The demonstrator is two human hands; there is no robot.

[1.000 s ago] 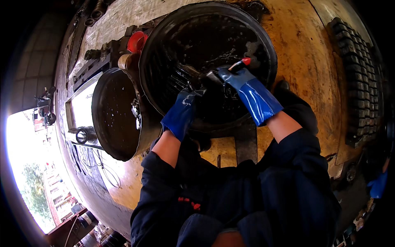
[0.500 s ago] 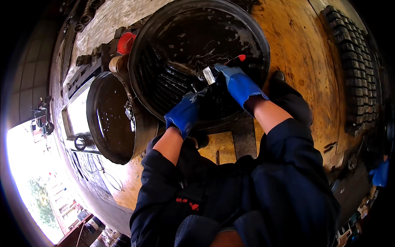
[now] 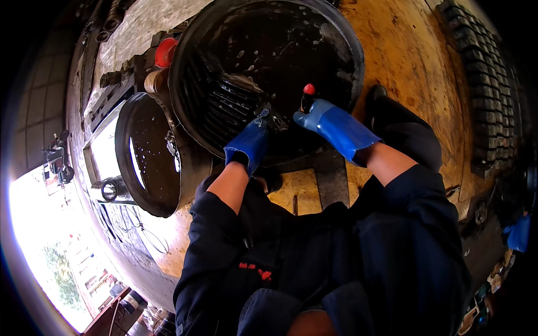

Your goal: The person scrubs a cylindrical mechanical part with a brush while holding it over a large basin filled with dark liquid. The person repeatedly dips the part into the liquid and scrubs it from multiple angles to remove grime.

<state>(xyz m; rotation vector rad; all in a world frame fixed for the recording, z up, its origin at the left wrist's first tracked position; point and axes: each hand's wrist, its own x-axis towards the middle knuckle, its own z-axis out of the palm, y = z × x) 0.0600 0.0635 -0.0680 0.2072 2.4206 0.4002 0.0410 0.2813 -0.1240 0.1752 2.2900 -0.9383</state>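
Observation:
Both my hands wear blue rubber gloves and are over a big round black basin (image 3: pixel 180 112) of dark liquid. My right hand (image 3: pixel 330 123) is closed around a brush (image 3: pixel 306 101) with a dark handle and red end, which points up and away. The brush's head is hidden or blurred. My left hand (image 3: pixel 250 140) is closed at the basin's near side, its fingertips at a wet, dark piece too unclear to name. Beside that hand, a ribbed black rack (image 3: pixel 224 101) slopes into the liquid.
A second, smaller tub (image 3: pixel 124 117) of dark liquid stands to the left. Behind it are a red funnel-like cup (image 3: pixel 166 53) and dark cylindrical parts (image 3: pixel 110 78). Rows of dark metal blocks (image 3: pixel 485 106) stand at the right. My boot (image 3: pixel 378 95) is beside the basin.
My right hand has shifted slightly down, and the brush has turned, its red end now further left and more upright. The silver band seen before is out of sight. The left hand stays nearly in place.

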